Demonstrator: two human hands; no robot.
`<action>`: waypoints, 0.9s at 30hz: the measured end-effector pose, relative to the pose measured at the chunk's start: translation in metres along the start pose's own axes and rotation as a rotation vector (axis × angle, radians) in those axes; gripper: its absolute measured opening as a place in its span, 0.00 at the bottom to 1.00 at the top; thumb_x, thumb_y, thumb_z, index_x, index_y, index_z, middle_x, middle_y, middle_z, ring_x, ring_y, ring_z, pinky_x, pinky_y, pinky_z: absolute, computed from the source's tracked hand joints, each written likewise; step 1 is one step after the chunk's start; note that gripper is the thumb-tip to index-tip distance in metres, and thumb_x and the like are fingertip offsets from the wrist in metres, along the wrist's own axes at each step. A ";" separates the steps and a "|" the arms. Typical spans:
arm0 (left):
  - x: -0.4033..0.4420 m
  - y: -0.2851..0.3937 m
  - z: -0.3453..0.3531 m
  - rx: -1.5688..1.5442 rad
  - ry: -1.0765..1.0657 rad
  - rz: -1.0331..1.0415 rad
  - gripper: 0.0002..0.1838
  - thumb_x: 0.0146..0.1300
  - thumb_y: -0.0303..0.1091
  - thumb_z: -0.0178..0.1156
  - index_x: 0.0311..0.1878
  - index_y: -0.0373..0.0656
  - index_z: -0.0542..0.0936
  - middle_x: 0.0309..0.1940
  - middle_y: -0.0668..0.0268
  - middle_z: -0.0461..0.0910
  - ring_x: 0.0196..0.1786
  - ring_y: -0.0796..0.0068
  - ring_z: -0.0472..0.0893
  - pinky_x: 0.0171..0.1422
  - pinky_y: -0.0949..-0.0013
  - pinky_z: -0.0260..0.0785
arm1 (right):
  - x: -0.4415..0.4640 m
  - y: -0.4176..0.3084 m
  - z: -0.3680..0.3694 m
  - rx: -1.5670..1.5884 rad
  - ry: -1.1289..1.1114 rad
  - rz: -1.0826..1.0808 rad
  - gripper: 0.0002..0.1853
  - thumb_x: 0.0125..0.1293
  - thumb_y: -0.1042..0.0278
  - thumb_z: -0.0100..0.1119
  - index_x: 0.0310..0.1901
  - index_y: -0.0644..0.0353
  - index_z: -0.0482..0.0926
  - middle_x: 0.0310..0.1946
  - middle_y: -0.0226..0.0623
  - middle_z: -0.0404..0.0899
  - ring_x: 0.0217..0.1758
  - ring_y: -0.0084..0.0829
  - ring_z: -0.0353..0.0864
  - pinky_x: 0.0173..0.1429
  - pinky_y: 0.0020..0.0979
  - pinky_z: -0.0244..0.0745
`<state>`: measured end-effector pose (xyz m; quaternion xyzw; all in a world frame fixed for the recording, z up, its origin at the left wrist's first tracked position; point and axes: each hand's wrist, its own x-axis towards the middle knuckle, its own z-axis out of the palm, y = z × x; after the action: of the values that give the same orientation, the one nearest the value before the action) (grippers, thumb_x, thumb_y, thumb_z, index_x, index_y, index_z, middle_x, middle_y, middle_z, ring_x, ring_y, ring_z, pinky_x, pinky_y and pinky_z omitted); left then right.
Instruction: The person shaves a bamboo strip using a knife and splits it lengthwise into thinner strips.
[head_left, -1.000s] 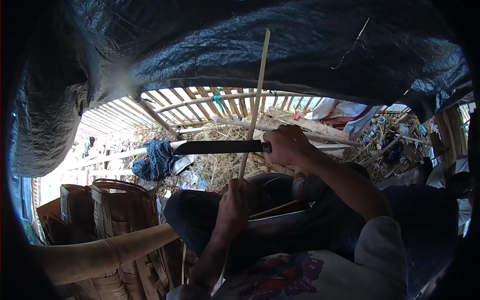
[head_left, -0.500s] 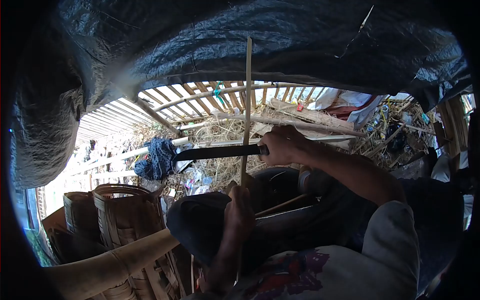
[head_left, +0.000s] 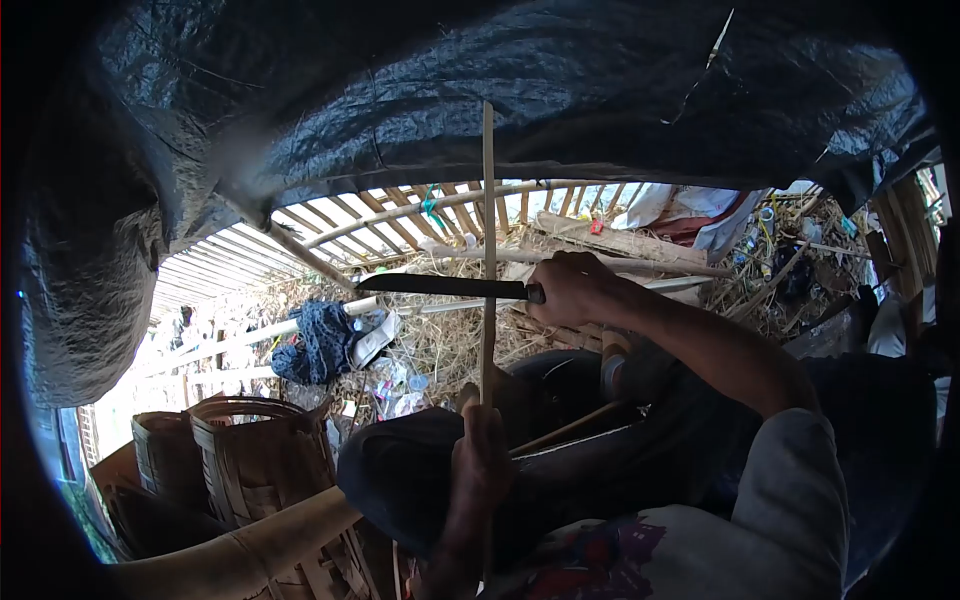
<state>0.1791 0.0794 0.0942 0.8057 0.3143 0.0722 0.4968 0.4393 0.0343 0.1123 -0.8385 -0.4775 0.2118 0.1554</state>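
A long knife with a dark blade points left, and my right hand is closed round its handle. The blade lies across a thin, upright bamboo strip. Lower down, my left hand is closed round the strip, whose upper end rises in front of the dark tarp. Part of the strip shows again below my left hand, near the shirt.
A dark tarp hangs overhead. Woven baskets and a thick bamboo pole are at the lower left. Beyond my knees are a patterned blue cloth, straw, litter, planks and a slatted bamboo fence.
The strip's top has swung left to upright and come down lower. My left hand has moved down with it. The blade has tilted slightly, with its tip a little higher.
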 end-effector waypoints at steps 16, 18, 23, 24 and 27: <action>-0.007 0.003 -0.005 -0.081 -0.020 0.018 0.06 0.69 0.31 0.45 0.47 0.43 0.63 0.23 0.48 0.73 0.26 0.41 0.75 0.24 0.51 0.62 | -0.012 -0.018 -0.004 -0.100 -0.173 -0.145 0.13 0.45 0.60 0.57 0.24 0.62 0.81 0.22 0.49 0.80 0.30 0.46 0.83 0.37 0.43 0.77; -0.007 0.007 -0.008 -0.074 -0.021 -0.002 0.06 0.69 0.31 0.45 0.46 0.43 0.64 0.25 0.49 0.73 0.27 0.41 0.76 0.25 0.51 0.63 | -0.010 -0.017 -0.008 -0.115 -0.126 -0.192 0.13 0.43 0.60 0.59 0.24 0.62 0.81 0.21 0.48 0.80 0.29 0.45 0.83 0.38 0.42 0.78; -0.009 0.011 -0.011 -0.013 -0.007 0.033 0.05 0.69 0.30 0.46 0.45 0.43 0.65 0.25 0.50 0.73 0.28 0.42 0.76 0.25 0.52 0.64 | -0.006 -0.011 -0.001 -0.189 -0.107 -0.206 0.13 0.40 0.60 0.60 0.24 0.61 0.82 0.22 0.48 0.80 0.29 0.45 0.83 0.36 0.42 0.78; -0.008 0.012 -0.011 -0.001 -0.010 0.013 0.05 0.69 0.31 0.46 0.45 0.43 0.65 0.25 0.50 0.73 0.28 0.42 0.76 0.26 0.52 0.64 | -0.007 -0.011 -0.004 -0.192 -0.101 -0.217 0.13 0.40 0.60 0.61 0.24 0.61 0.82 0.22 0.47 0.80 0.29 0.44 0.83 0.36 0.42 0.78; -0.008 0.016 -0.011 0.037 0.000 0.015 0.05 0.69 0.31 0.46 0.44 0.43 0.65 0.23 0.50 0.73 0.27 0.41 0.76 0.25 0.53 0.64 | -0.005 -0.007 -0.001 -0.215 -0.090 -0.221 0.12 0.40 0.59 0.61 0.23 0.59 0.81 0.20 0.45 0.80 0.28 0.44 0.82 0.35 0.43 0.77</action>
<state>0.1753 0.0781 0.1147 0.8172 0.3096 0.0700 0.4812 0.4325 0.0334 0.1168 -0.7822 -0.5933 0.1785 0.0657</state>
